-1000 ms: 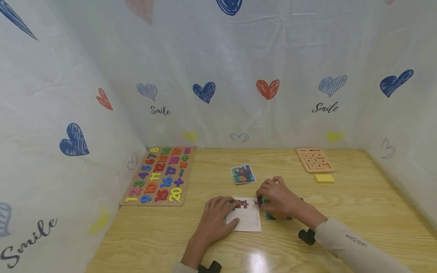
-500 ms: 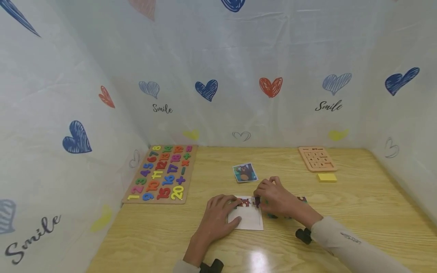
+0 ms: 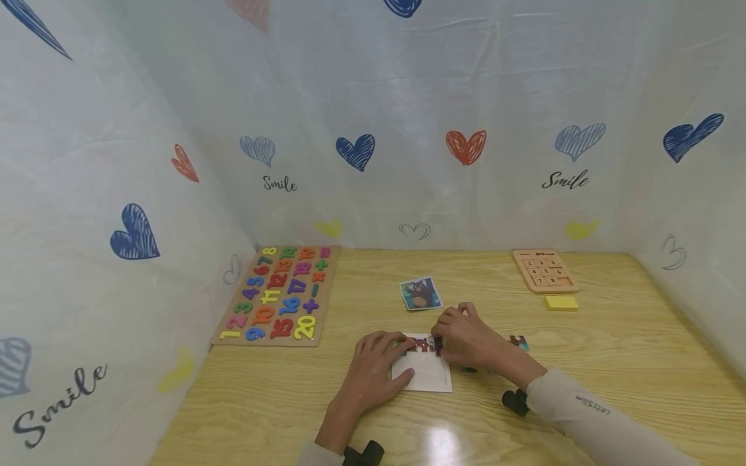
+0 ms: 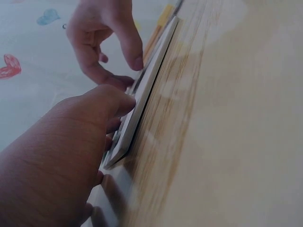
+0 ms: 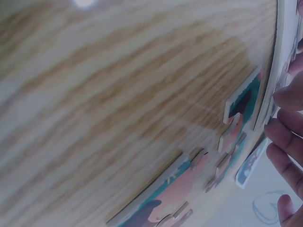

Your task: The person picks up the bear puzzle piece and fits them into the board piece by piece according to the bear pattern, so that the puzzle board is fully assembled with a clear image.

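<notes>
— At the centre of the frame?
— A dark puzzle piece, at the far right corner of a white tray, by the end of a row of reddish-brown pieces. Pinched in the curled fingers of the right hand. Seated flush or not: impossible to tell behind those fingers.
— And opposite?
— The left hand, laid over the tray's left side, relaxed and uncurled, with thumb on the tray and fingertips by the left end of the row.
— Just beside the tray?
— Loose puzzle pieces, flat on a wooden table, teal and pink in the right wrist view, partly covered by the right forearm in the head view.
— Beyond the hands?
— A bear picture card, near the tray. Farther right, a wooden number-tile frame, with a yellow block just in front. Well to the left, a board of coloured numbers and signs.
— Behind it all?
— A pale curtain, printed with hearts and the word "Smile."
</notes>
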Demonstrator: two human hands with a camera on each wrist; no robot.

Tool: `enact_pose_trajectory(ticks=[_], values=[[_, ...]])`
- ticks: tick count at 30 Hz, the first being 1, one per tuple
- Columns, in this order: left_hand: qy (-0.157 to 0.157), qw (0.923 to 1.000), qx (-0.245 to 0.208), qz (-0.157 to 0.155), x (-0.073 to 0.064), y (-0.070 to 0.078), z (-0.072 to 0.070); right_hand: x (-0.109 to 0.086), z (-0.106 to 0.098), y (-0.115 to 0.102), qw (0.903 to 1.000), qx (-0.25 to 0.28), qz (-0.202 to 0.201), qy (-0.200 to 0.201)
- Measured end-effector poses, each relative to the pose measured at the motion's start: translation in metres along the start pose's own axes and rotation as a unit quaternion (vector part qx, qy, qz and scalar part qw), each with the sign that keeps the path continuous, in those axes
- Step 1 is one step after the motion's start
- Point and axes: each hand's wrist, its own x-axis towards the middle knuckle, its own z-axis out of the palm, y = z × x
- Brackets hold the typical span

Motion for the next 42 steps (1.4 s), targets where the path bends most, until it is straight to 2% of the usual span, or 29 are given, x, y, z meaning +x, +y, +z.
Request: enact_pose_trajectory(ticks=[9, 16, 23, 26, 30, 37, 42], values=[[-0.012, 0.9999, 0.001, -0.005, 0.001, 0.000, -0.001, 0.001, 0.000, -0.001, 0.9998, -0.011, 0.005, -0.017], [-0.016, 0.9998, -0.005, -0.010, 0.002, 0.002, -0.002, 0.000, 0.001, -0.002, 0.9999, -0.006, -0.003, -0.013], [-0.004, 1.0000, 0.002, -0.002, 0.002, 0.003, -0.003, -0.001, -0.002, -0.003, 0.9999, 0.001, 0.011, -0.011], [0.003, 1.0000, -0.002, 0.000, 0.002, 0.003, -0.002, -0.007, -0.006, 0.000, 0.9992, 0.020, 0.033, -0.006], [-0.004, 0.9999, 0.010, -0.012, 0.005, 0.008, 0.000, -0.021, -0.014, 0.008, 0.9972, 0.036, 0.064, 0.011], [0.012, 0.9989, 0.043, -0.014, 0.014, 0.024, 0.002, -0.044, -0.020, 0.027, 0.9956, 0.025, 0.074, 0.052], [0.009, 0.9978, 0.057, -0.032, 0.015, 0.031, 0.003, -0.052, -0.021, 0.035, 0.9941, 0.039, 0.086, 0.053]])
